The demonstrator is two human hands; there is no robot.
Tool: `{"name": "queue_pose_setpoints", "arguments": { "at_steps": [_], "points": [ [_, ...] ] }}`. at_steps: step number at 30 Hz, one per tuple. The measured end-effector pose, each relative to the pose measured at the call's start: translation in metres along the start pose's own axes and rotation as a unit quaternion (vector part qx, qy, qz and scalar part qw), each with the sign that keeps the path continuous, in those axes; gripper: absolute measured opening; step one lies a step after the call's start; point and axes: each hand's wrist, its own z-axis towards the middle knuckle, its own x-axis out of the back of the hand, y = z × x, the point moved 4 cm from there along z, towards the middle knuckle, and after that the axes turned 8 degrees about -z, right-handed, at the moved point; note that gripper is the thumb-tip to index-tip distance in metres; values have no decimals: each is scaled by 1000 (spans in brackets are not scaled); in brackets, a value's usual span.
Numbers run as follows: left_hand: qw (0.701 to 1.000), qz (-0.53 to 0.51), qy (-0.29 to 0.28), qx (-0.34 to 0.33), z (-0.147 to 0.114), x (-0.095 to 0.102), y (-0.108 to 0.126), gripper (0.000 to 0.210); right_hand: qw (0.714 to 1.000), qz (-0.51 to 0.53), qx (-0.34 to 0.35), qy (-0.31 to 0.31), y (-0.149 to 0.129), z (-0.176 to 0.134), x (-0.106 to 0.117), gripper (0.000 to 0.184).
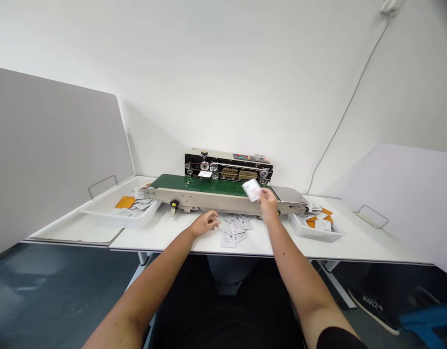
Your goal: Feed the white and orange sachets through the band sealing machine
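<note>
My right hand pinches a small white printed packet by its lower right corner, over the right part of the green conveyor belt. Low over the table, in front of the machine, my left hand is curled with its fingertips together; what they hold, if anything, I cannot make out. Just right of it lies a loose pile of similar packets, partly overlapping. Another packet sits at the left end of the band sealing machine, above the belt.
To the left stands a translucent plastic bin with white and orange packets. A smaller bin with similar packets stands right of the conveyor. White panels flank the table. A cable runs down the wall behind.
</note>
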Motion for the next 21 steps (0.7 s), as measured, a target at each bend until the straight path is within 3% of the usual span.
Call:
{"name": "queue_pose_setpoints", "arguments": {
  "at_steps": [2,3,6,9,13,16,19,21],
  "points": [
    [1000,8,-18,-6,1,0,-1,41,991,13,-28,129,2,39,33,43],
    [1000,7,-23,-7,2,0,-2,42,985,5,-50,163,4,55,46,43],
    [1000,-11,-26,2,4,3,-7,44,977,-36,-125,167,14,87,63,41],
    [999,-36,-23,10,6,5,-12,45,978,-47,-158,125,19,99,54,35],
    [999,-44,-18,12,9,7,-14,45,984,-23,-168,54,18,100,21,22],
    [999,-28,-19,17,9,7,-14,45,986,-17,-164,17,10,98,2,24],
    [999,46,-10,-7,5,8,-11,41,989,-28,-146,14,-4,91,-5,25],
    [990,135,-8,-47,1,7,-4,41,992,-56,-103,48,-15,76,-4,24]
  ]
}}
